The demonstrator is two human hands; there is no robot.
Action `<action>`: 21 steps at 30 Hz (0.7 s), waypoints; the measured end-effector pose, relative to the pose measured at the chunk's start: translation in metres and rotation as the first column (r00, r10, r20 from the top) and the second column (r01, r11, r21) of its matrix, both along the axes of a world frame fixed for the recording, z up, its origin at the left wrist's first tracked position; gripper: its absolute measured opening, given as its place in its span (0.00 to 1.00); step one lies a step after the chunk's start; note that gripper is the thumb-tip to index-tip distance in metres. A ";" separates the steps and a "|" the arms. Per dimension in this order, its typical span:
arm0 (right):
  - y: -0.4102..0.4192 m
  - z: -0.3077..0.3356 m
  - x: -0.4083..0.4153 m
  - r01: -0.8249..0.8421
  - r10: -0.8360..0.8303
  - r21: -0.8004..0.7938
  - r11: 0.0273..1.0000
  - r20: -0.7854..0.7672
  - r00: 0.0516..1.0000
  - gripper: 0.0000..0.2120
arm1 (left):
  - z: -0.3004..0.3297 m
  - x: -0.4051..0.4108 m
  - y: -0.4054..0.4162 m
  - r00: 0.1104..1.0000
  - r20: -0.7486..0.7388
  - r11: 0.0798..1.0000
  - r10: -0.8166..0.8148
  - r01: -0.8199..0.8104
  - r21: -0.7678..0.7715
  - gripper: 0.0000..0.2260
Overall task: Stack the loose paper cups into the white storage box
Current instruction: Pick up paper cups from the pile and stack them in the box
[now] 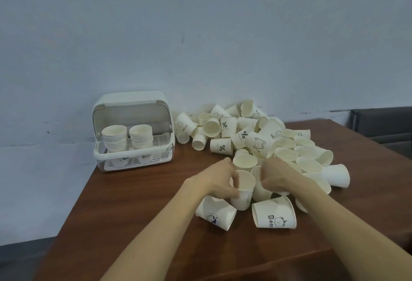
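Note:
A big heap of loose cream paper cups (263,137) covers the middle and right of the brown table (133,213). My left hand (219,179) grips an upright cup (244,188) at the heap's near edge. My right hand (277,175) is curled round another cup (259,188) just right of it, mostly hiding it. The white storage box (133,133) stands at the table's far left with its lid raised; two stacks of cups (128,137) sit inside on its slotted tray.
Two cups lie on their sides near my wrists: one with a blue print (216,212) and one marked "Bear" (274,215). A pale wall rises right behind the box and heap. A dark sofa (383,124) stands beyond the table's right edge.

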State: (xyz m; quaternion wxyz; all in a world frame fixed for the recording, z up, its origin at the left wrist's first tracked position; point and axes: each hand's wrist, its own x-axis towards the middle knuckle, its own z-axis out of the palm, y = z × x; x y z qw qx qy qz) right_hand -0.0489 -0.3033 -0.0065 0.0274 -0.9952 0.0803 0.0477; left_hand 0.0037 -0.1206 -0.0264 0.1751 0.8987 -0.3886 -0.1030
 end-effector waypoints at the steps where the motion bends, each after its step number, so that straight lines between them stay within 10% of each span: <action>1: 0.002 -0.002 0.001 -0.022 0.022 0.002 1.000 -0.006 1.000 0.12 | -0.002 0.001 0.001 0.999 0.036 1.000 0.001 -0.001 -0.006 0.07; 13: 0.040 0.011 0.034 -0.220 0.223 -0.033 0.975 0.141 0.965 0.08 | 0.017 0.032 0.059 0.908 0.339 0.963 0.246 -0.190 -0.190 0.08; 21: 0.148 0.048 0.104 -0.413 0.388 -0.056 0.909 0.477 0.789 0.10 | 0.041 0.069 0.159 0.605 0.527 0.802 0.596 -0.482 -0.354 0.05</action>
